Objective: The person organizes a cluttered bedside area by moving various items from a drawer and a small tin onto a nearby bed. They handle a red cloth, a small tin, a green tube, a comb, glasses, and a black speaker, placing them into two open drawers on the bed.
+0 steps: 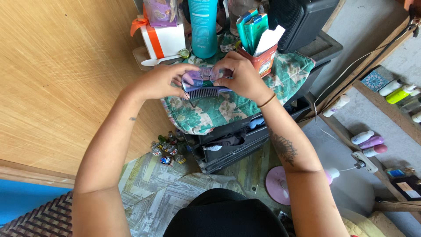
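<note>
Both hands hold a purple comb (202,91) together over a green floral cloth (206,116) that covers a dark drawer unit (228,147). My left hand (160,81) grips the comb's left end. My right hand (241,77) pinches its upper right side. A shiny, clear purple wrapper or clip (199,77) sits between the fingers on top of the comb. The comb's dark teeth point down toward the cloth.
Behind the hands stand a teal bottle (203,26), a white box with orange ribbon (162,39) and a red cup of teal packets (258,41). A black speaker (302,19) is at right. Small bottles (169,147) lie on the floor; more bottles (370,142) line wooden ledges.
</note>
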